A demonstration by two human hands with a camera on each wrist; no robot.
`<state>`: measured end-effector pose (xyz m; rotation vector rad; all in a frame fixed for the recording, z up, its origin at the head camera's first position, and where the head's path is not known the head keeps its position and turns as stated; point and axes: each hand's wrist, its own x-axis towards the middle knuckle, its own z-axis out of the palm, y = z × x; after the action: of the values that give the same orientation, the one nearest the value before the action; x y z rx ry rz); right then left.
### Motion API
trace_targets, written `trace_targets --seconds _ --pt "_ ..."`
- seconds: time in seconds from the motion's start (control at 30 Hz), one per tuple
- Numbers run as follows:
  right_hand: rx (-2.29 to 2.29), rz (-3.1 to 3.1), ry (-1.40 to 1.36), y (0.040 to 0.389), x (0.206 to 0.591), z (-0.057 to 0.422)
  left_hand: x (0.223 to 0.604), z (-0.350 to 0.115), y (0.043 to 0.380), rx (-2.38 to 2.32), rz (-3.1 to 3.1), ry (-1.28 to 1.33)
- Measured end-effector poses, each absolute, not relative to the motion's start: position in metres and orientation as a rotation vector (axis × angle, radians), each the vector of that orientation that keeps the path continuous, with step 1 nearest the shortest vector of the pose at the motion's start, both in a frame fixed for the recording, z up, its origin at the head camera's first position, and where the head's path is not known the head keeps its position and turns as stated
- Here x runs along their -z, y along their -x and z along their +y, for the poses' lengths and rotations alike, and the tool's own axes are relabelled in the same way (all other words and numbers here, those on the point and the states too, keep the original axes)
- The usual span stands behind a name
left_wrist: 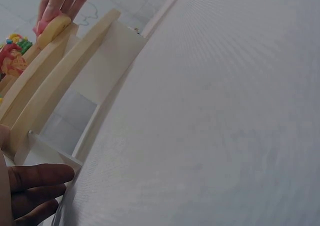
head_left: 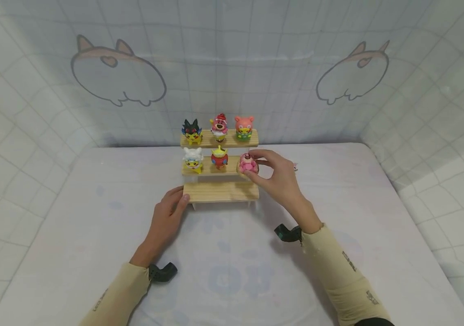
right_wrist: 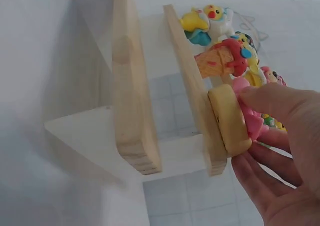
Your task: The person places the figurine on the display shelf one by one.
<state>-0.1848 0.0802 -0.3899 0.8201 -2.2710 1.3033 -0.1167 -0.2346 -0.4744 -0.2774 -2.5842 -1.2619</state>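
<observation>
My right hand [head_left: 277, 176] pinches a pink bear figurine [head_left: 248, 164] with a thick tan base at the right end of the middle tier. In the right wrist view, the base [right_wrist: 229, 120] meets the wooden plank [right_wrist: 192, 80]. My left hand [head_left: 169, 213] rests at the left end of the lowest plank [head_left: 220, 192] of the three-tier display stand, thumb on its corner. Its fingers [left_wrist: 42, 176] extend straight beside the white support [left_wrist: 47, 153]. Left of the bear stand an alien figurine [head_left: 219, 158] in red and a white-hooded yellow figurine [head_left: 193, 160].
Along the top tier are a dark-eared yellow figurine [head_left: 192, 132], a pink bear in a red hat [head_left: 219, 127] and a pink-hooded figurine [head_left: 244, 128]. A pale cloth [head_left: 224, 253] covers the table. Behind the stand hangs a gridded curtain [head_left: 232, 68].
</observation>
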Motion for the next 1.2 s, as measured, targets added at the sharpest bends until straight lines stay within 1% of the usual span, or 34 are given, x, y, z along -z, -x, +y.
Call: trace_targets --seconds 0.43,0.83,0.93,1.2 --pt "-1.441 -2.168 -0.695 0.189 0.400 0.068 0.475 -0.235 0.118 1.252 -2.587 0.272" --pt "-1.433 -2.184 -0.662 0.191 0.404 0.075 0.476 -0.234 0.118 1.259 -2.571 0.280" --pt "-1.423 -2.137 -0.635 0.190 0.400 0.082 0.475 -0.234 0.118 1.261 -2.573 0.280" --pt "-1.364 -2.079 -0.500 0.183 0.373 0.107 0.475 -0.235 0.117 1.271 -2.587 0.273"
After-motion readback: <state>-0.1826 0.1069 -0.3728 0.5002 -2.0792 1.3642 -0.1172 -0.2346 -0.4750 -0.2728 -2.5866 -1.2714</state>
